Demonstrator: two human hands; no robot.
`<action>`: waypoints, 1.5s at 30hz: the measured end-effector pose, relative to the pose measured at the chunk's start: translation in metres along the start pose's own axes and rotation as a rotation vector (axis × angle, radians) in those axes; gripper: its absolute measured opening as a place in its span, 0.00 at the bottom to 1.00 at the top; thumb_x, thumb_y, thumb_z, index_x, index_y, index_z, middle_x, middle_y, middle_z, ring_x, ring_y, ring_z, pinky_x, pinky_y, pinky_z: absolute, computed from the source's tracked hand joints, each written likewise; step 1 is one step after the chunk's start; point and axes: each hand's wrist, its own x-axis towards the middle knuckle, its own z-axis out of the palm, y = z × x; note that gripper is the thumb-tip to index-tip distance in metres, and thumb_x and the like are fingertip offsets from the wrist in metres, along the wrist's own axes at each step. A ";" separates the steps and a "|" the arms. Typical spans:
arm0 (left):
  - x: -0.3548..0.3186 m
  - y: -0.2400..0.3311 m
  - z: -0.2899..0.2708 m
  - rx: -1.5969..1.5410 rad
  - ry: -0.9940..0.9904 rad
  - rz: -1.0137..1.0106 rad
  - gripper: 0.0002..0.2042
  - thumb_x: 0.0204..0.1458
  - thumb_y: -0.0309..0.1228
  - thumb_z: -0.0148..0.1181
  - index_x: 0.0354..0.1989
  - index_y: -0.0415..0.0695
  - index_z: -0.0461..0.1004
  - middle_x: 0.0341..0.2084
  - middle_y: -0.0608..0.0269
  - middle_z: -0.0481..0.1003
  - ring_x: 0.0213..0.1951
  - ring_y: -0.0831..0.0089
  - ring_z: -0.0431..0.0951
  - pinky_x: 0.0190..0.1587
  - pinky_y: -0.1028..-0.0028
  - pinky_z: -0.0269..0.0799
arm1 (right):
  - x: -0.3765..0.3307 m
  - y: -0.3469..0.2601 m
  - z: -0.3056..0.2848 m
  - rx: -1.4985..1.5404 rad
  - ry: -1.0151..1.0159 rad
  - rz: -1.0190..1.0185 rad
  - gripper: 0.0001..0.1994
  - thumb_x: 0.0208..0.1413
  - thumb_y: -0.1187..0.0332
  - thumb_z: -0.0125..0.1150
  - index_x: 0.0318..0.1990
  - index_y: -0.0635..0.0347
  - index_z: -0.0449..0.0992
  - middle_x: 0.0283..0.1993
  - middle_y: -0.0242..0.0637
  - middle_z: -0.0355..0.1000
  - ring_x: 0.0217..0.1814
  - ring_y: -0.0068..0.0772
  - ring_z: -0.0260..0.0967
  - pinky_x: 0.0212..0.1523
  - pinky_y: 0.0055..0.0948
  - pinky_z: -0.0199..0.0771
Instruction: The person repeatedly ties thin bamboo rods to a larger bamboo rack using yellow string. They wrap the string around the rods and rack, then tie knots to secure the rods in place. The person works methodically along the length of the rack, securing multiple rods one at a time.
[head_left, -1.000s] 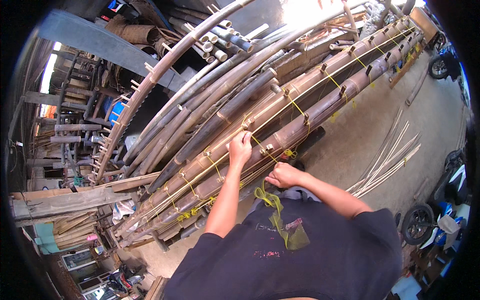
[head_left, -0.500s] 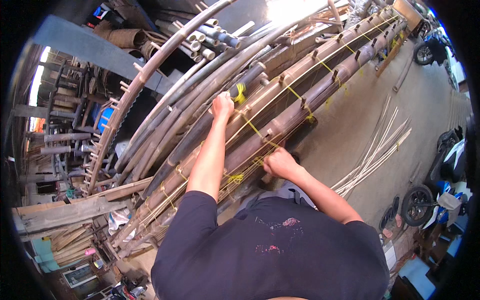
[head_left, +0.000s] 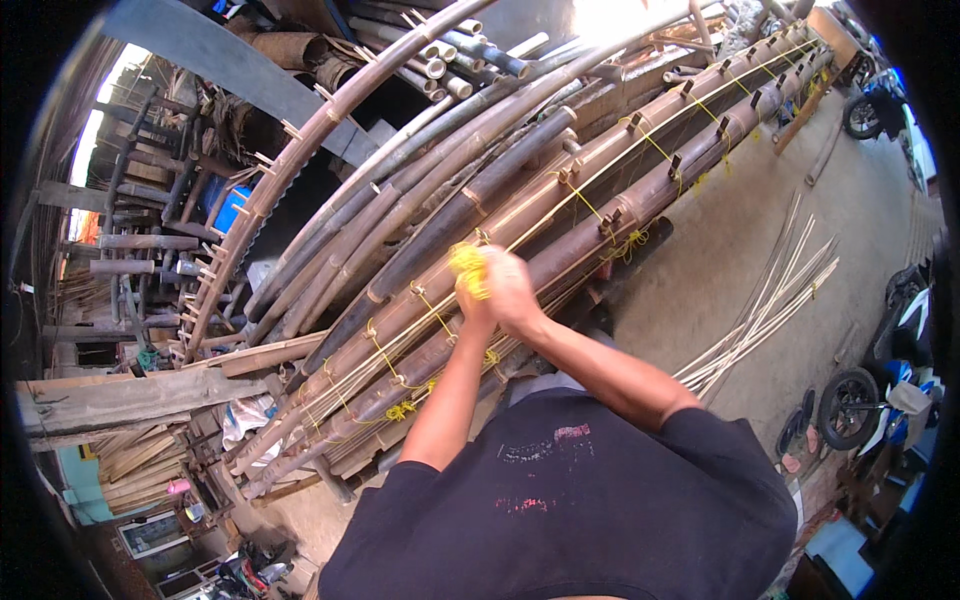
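So both hands are bunched together right over the bamboo poles (head_left: 560, 215), and there's a wad of yellow twine (head_left: 468, 268) sitting between them. The left hand (head_left: 474, 298) is curled around the lower part of that wad, fingers closed on it as far as I can tell, and the right hand (head_left: 512, 288) is pressed up against it from the right side, also clenched, though whether it's actually pinching the twine or just wrapped over the other hand I can't make out. The twine sits at the upper left of the fists, right on top of the pole stack. The poles run long from lower left up to upper right, crossing under the hands, with more yellow ties (head_left: 402, 410) knotted along them at intervals. Left hand looks a touch nearer the wad. Off to the right a bundle of thin split strips (head_left: 770, 310) lies on the concrete floor (head_left: 700, 280), well apart from the hands.
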 end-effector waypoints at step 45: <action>-0.083 -0.135 -0.087 0.117 0.043 0.036 0.15 0.57 0.40 0.58 0.45 0.42 0.75 0.38 0.48 0.80 0.41 0.47 0.80 0.43 0.52 0.73 | -0.075 -0.018 0.141 -0.213 -0.479 0.087 0.14 0.66 0.61 0.48 0.32 0.58 0.76 0.34 0.34 0.75 0.37 0.36 0.71 0.42 0.36 0.69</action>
